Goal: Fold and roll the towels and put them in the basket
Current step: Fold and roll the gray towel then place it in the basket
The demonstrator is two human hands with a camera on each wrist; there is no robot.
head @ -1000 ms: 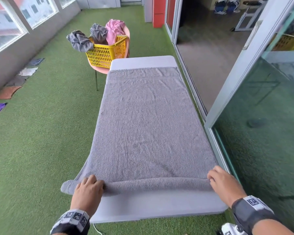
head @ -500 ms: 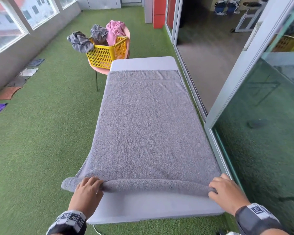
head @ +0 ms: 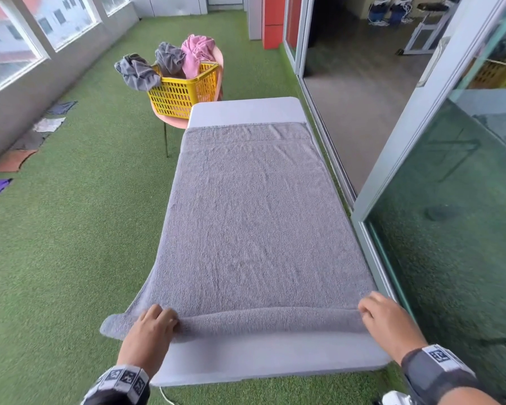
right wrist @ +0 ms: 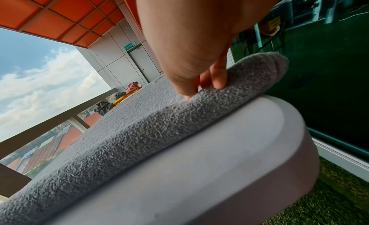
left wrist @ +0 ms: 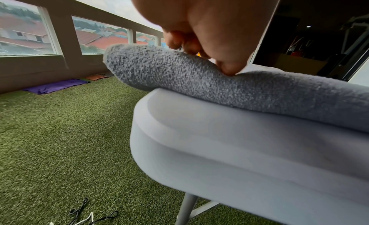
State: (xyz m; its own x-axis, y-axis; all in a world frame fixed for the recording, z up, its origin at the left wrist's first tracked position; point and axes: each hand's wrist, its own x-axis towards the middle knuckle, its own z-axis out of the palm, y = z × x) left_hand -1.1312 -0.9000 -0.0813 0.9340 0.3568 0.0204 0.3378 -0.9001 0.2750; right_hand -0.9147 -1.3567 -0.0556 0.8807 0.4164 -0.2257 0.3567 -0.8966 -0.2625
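Note:
A large grey towel [head: 254, 223] lies flat along the white table [head: 275, 358]. Its near edge is turned over into a low roll [head: 269, 320]. My left hand [head: 152, 325] holds the roll's left end, which overhangs the table's side; thumb and curled fingers [left wrist: 227, 70] pinch the roll [left wrist: 179, 76]. My right hand [head: 383, 320] holds the right end, its fingers [right wrist: 217, 81] curled over the roll [right wrist: 139, 133]. The yellow basket [head: 184, 92] stands beyond the table's far left corner with grey and pink towels heaped in it.
The basket sits on a pink chair [head: 170, 121]. A glass sliding door [head: 450, 200] runs close along the table's right side. Cloths [head: 15, 159] lie on the green turf by the left wall. A cord [left wrist: 83, 212] lies on the turf under the table's near end.
Both hands have pushed the rolled near edge a little farther along the table, and the roll looks slightly thicker. The rest of the towel stays flat.

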